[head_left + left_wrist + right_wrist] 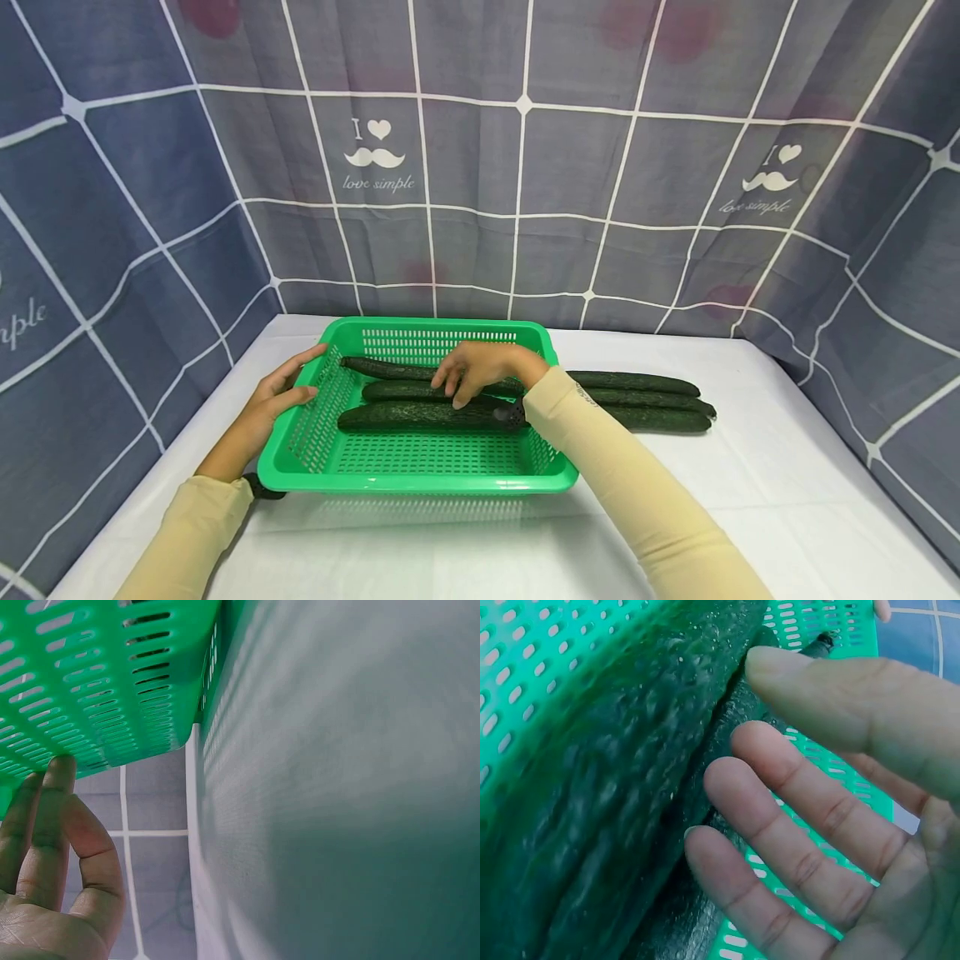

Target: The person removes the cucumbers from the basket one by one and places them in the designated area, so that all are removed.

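A green plastic basket (420, 483) with slotted walls holds three dark green cucumbers, the nearest of them a thick one (420, 417). My left hand (270, 404) holds the basket's left side, thumb over the rim. Its fingers (46, 832) press the slotted wall from outside in the left wrist view. Over the cucumbers hovers my right hand (480, 368), palm down, fingers loosely bent around nothing. In the right wrist view its fingertips (731, 784) are right beside the bumpy skin of a cucumber (622, 772), and the thumb stands apart from them.
Three more cucumbers (645, 400) lie side by side on the white tabletop (757, 492), just right of the basket and partly behind my right forearm. Grey checked curtains (465, 158) hang along the back and both sides.
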Demonstrator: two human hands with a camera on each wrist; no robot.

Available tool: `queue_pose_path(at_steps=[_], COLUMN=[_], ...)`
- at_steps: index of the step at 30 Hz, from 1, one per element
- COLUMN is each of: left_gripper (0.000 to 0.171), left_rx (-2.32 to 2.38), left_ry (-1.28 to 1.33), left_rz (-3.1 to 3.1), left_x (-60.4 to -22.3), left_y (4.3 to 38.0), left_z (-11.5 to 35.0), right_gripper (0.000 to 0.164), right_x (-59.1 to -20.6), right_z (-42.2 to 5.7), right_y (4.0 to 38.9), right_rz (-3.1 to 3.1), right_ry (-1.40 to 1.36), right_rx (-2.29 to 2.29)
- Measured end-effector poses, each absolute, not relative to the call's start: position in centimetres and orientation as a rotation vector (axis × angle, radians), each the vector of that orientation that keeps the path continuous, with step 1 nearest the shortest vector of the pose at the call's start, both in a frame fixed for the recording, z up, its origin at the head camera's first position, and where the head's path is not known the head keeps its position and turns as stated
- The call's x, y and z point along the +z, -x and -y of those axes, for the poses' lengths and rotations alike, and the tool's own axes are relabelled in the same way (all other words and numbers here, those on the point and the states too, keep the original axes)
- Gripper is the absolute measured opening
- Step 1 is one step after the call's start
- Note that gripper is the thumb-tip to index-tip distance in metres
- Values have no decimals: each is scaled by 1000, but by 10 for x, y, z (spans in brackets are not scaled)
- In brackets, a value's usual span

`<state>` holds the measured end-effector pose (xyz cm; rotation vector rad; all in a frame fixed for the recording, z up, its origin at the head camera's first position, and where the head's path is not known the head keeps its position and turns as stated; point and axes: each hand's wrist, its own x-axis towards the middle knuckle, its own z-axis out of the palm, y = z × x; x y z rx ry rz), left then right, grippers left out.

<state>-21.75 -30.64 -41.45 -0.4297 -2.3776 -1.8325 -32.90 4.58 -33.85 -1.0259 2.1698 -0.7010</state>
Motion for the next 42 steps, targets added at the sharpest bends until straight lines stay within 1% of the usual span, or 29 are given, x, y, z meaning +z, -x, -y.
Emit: queue_pose_path(at_steps=[12, 22, 35, 42], left_gripper=[67, 66, 67, 66], left_rx=[-1828, -1797, -1825, -1826], left_ry=[416, 418, 394, 408], left_rz=[2387, 2416, 2405, 2402], left_x=[-414, -413, -413, -413], left_y=[218, 217, 219, 218], left_z=[307, 307, 306, 306], right_gripper=[47, 43, 46, 41], right_x=[-347, -354, -356, -359], right_z=[-35, -32, -29, -28], right_y=[329, 324, 317, 316], right_rz=[-2193, -2290, -2427, -2452], right_ry=[1000, 998, 1075, 1112], right_rx=[-607, -517, -328, -298])
